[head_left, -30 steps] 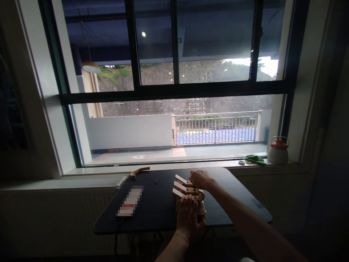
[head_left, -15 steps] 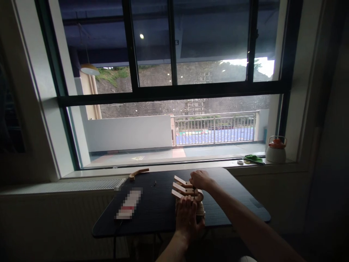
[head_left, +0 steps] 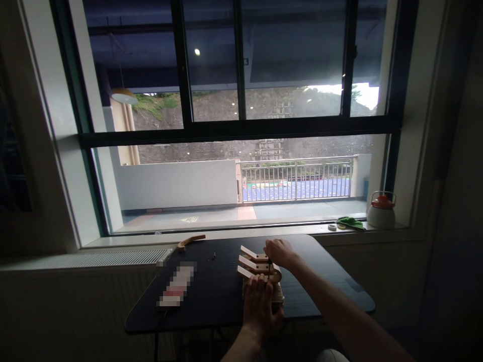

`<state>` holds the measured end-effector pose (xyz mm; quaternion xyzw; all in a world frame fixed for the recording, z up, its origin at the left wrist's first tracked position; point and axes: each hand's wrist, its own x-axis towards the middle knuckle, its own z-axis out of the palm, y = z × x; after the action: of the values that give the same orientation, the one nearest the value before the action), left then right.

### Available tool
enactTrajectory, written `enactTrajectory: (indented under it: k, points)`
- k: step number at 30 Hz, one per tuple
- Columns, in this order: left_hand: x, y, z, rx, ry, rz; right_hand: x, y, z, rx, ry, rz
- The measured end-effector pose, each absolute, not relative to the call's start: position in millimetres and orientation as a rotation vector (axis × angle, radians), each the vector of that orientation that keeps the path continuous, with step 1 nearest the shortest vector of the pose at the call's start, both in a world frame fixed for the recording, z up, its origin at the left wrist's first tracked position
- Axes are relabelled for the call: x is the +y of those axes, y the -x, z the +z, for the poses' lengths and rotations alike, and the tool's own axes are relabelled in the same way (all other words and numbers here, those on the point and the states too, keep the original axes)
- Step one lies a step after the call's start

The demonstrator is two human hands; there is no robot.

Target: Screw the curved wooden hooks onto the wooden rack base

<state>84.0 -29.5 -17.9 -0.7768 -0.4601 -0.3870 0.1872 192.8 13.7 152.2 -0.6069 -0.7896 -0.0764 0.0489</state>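
Observation:
A wooden assembly [head_left: 251, 262] lies on the dark table, with several pale bent arms side by side, dark bolt heads in them, and a woven, cord-like part [head_left: 277, 291] at its near end. My left hand [head_left: 258, 300] grips that near end from above, fingers over the wood and thumb to the right. Above the arms, my right hand [head_left: 278, 252] is closed around the top of what looks like a screwdriver [head_left: 269, 270]. Its thin dark shaft points straight down to the wood; the handle is hidden in my fist.
A loose curved wooden piece [head_left: 190, 242] lies at the table's far left edge. Small dark screws [head_left: 214, 256] sit nearer the middle. A blurred-out flat object [head_left: 176, 285] lies on the left. The sill carries a white jug [head_left: 381, 213], a green cloth [head_left: 350, 223] and tape rolls [head_left: 332, 227].
My right hand has shifted very slightly and its wrist has turned a little, still on the tool. My left hand stays on the wooden assembly. The view has tilted slightly.

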Motion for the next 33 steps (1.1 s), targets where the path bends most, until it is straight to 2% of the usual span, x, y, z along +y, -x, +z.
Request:
enactTrajectory:
  k: [12, 33]
  points:
    - [-30.2, -84.2, -17.6, -1.298, 2.173, -1.109, 2.5, -191.0, 155.8, -2.478, 1.719, -0.241]
    - [-34.6, -83.3, -10.7, -1.273, 2.19, -1.079, 1.8, -190.2, 153.9, -2.427, 1.802, -0.238]
